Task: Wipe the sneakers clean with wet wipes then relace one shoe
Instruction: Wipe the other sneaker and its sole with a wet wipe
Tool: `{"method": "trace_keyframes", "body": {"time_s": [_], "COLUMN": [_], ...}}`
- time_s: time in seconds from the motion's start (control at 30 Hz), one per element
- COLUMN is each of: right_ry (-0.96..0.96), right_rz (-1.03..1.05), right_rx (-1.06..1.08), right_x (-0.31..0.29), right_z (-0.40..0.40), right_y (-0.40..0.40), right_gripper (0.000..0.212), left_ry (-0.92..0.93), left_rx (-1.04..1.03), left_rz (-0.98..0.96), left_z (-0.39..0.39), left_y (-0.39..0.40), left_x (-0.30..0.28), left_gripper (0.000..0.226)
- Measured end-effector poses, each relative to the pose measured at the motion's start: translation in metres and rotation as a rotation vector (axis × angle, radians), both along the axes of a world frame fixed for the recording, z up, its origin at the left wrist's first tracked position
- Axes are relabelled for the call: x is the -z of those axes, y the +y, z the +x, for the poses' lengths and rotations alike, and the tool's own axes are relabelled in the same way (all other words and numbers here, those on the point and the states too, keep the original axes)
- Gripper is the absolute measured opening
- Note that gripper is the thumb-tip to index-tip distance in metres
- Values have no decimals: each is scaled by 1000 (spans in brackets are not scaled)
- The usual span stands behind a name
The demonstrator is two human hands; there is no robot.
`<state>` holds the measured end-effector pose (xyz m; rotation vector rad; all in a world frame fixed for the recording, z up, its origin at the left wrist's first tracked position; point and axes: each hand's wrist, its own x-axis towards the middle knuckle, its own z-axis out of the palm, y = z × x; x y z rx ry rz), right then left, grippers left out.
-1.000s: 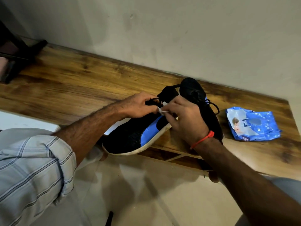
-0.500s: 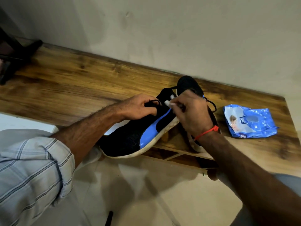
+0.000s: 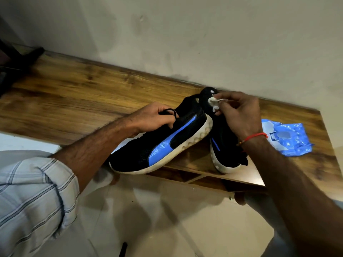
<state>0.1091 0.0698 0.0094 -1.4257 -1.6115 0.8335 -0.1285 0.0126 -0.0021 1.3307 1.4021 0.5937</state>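
While our left hand curls down onto the collar of the black knit sneaker with the blue side stripe and white sole, we have a loop of black lace caught under its fingers, so that grip is closed on the lace and shoe together. The sneaker lies tilted on the near edge of the brown wood-grain table, its toe hanging out past the edge towards us. Up goes our right hand, a red thread bracelet round the wrist, and its grip is pinching a crumpled white wet wipe between thumb and fingertips, held just above the heel of the second black sneaker. That second shoe stands right beside the first, touching it at the heel end, its white toe pointing to the table's near edge. Behind our right wrist the blue plastic pack of wet wipes lies flat on the table, partly hidden by the arm. On our left forearm we see a rolled pale checked sleeve.
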Motion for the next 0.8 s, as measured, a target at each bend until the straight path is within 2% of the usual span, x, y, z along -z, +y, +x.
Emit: {"method": "trace_keyframes", "body": {"time_s": [0.07, 0.27, 0.4, 0.47, 0.57, 0.63, 0.73, 0.8], "right_ry": [47, -102, -358, -427, -430, -398, -337, -352], "right_rz": [-15, 22, 291, 326, 312, 332, 405, 431], "right_rx": [-49, -166, -421, -393, -194, -164, -285, -504], "right_x": [0, -2, -2, 0, -1, -3, -5, 0], "right_z": [-4, -11, -27, -26, -13, -11, -22, -33], "right_y": [-5, -17, -48, -43, -23, -25, -46, -63], "right_gripper": [7, 8, 5, 6, 10, 10, 7, 6], "left_ry": [-8, 6, 28, 27, 27, 20, -6, -32], "left_rx": [-14, -60, -76, -41, -1, -5, -42, -58], "left_rz": [5, 49, 79, 83, 109, 132, 159, 175], "left_z": [0, 0, -2, -2, 0, 1, -1, -2], "left_y": [1, 3, 1, 0, -2, -3, -3, -3], "left_x": [1, 4, 4, 2, 0, 0, 4, 6], "left_gripper": [31, 27, 22, 17, 12, 11, 11, 14]}}
